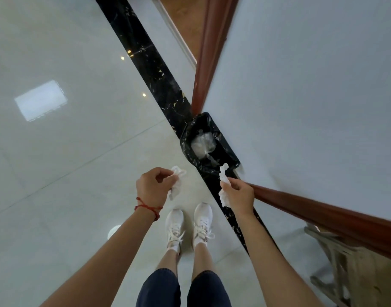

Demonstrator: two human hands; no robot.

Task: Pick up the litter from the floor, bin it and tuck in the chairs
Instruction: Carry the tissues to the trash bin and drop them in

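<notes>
The left hand (153,187), a red cord at its wrist, pinched a crumpled white tissue (176,181) over the glossy pale floor tiles (64,151). Further right, a bin (209,142) lined with shiny black plastic stood against the wall (311,107), holding a clear crinkled wrapper (203,143). Near its rim, the right hand (238,193) gripped a second, twisted white tissue strip (223,173).
</notes>
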